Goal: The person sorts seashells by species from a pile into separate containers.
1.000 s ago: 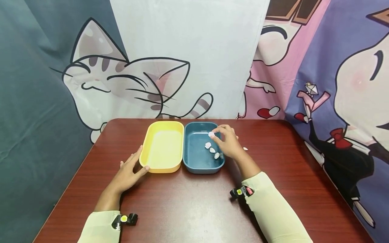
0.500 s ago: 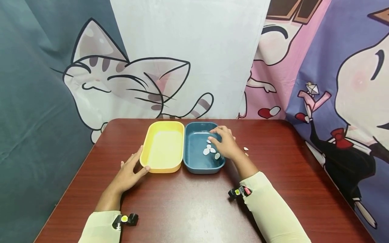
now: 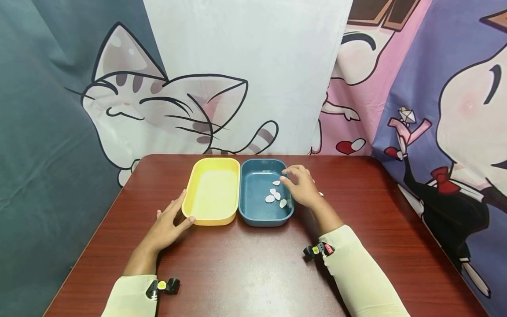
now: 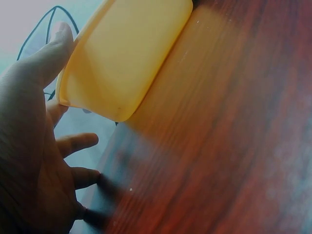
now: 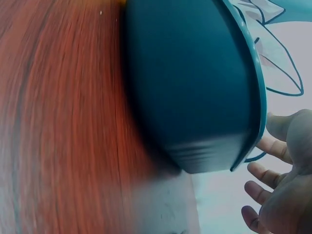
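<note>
In the head view, my left hand (image 3: 168,228) is at the yellow container (image 3: 214,190), with the thumb at its front left corner and fingers spread along the left side. The left wrist view shows the thumb (image 4: 52,54) against the rim, the lower fingers apart from the wall. Beside it stands a blue container (image 3: 255,212) holding several small white shell-like pieces (image 3: 270,199), mostly towards its right side. My right hand (image 3: 303,190) hovers over that container's right rim, thumb and fingers apart, nothing visible between them. The right wrist view has its fingers loosely bent past the blue rim (image 5: 261,83).
Another white piece (image 3: 321,193) lies on the brown wooden table (image 3: 245,268), partly hidden behind the right hand. A cartoon-printed cloth (image 3: 253,66) hangs right behind the table's far edge. The two containers stand side by side.
One second ago my right hand pinched a white piece over the blue container; it let go, and the piece lies inside. The hand has since shifted right. My left hand has stayed still.
</note>
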### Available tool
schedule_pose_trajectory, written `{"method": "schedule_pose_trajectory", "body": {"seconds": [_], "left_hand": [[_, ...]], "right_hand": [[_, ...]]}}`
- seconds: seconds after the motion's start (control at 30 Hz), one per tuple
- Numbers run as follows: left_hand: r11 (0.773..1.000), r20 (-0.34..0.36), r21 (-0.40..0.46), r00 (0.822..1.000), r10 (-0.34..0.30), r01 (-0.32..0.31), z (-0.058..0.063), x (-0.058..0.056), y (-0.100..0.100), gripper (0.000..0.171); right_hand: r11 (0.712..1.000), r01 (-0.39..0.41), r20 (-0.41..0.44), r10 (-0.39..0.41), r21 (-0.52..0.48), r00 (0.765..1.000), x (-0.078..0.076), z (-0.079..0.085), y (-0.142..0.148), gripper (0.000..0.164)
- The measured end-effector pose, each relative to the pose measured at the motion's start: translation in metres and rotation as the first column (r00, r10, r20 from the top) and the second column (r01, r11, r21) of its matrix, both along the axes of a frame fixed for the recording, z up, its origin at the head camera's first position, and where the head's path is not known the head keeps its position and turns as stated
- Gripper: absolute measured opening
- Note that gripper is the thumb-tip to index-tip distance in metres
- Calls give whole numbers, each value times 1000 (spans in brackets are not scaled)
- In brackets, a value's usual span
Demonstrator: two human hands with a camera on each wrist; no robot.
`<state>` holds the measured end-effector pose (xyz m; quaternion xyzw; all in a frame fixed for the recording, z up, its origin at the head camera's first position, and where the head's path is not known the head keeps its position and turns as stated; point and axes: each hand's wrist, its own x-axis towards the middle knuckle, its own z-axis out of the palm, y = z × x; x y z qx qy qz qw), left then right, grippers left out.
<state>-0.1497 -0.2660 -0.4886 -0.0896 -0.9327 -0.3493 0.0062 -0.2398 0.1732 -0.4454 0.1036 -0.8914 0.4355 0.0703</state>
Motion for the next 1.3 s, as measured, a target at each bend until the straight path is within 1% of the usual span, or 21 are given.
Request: {"method": "schedule_pose_trajectory", "body": {"seconds": [0.33,0.53,0.8,0.9,1.13,1.3], "left_hand": [[1000,-5,-4,1000,0,0,1,0,0,93],[1000,-9,-5,1000,-1,1,1,0,0,93],[1000,-15,1,1000,-2,2,0,0,-1,92],[1000,-15,4,1000,-3,3,-1,0,-2,92],[1000,-10,3,1000,-2,2,0,0,-2,93],[1000,-8,-3,1000,0,0,0,0,-1,93]], "right_hand": [[999,34,-14,-34,-2,999,-3,-3,25,30],[999,38,-33,-38,-12,999,-6,-6,42,30],[999,43,-39,-43,6,998,-7,-7,62,31],[999,54,-32,-53,7,998,-6,-9,69,32],[995,101,30,-101,6,994,-6,-19,86,33],[995,98,29,-97,-12,995,-7,-27,96,32]]}}
